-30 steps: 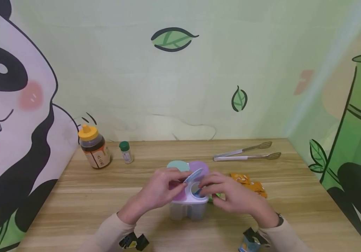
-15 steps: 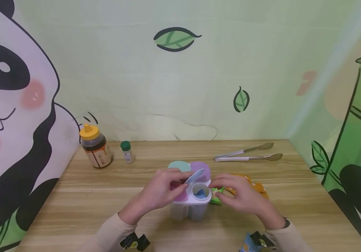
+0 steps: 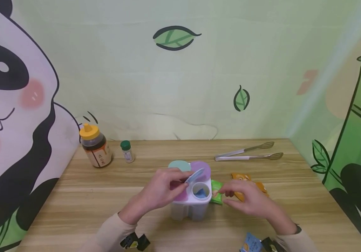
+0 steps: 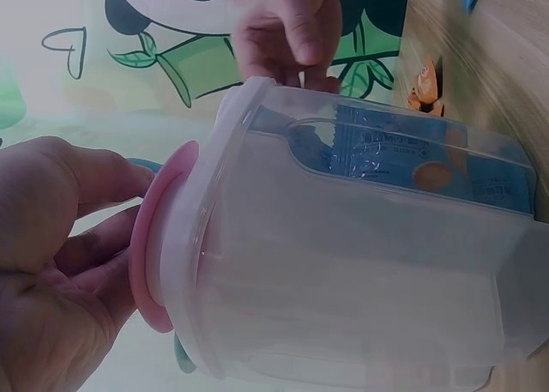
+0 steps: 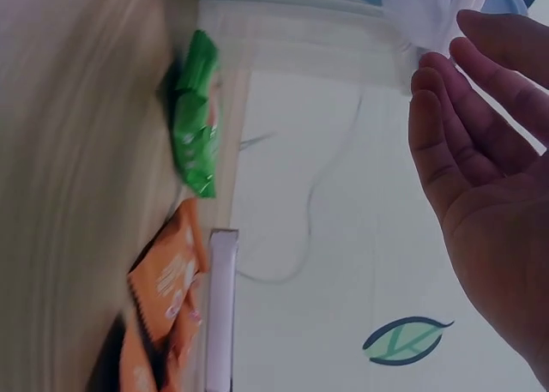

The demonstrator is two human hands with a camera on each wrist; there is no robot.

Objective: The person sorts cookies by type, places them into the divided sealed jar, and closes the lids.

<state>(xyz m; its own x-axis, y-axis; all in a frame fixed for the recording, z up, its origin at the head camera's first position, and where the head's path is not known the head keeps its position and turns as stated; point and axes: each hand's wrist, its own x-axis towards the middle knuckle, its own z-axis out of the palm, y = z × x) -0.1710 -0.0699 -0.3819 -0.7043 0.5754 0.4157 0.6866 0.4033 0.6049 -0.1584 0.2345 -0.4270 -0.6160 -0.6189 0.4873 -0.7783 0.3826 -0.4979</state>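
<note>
A clear storage box (image 3: 185,211) with a white top and round pink, teal and purple lids stands mid-table. My left hand (image 3: 159,189) pinches its raised light-blue lid (image 3: 197,174) between thumb and fingers. Under that lid, the round opening shows a blue packet (image 3: 201,193) inside; in the left wrist view the blue packet (image 4: 386,156) is visible through the clear wall. My right hand (image 3: 250,199) hovers to the right of the box, fingers loosely bent, with nothing in it. Close to its fingertips lies a green packet (image 3: 216,189) beside the box.
Orange packets (image 3: 241,177) lie partly behind my right hand. Another blue packet (image 3: 250,243) is at the front, by the right wrist. Tongs (image 3: 235,158) lie at the back right. A yellow-capped jar (image 3: 96,152) and a small green-capped bottle (image 3: 127,153) stand back left.
My right hand has drawn away from the round opening toward the right, uncovering the blue packet inside and the green packet beside the box. The left hand keeps holding the lid up.
</note>
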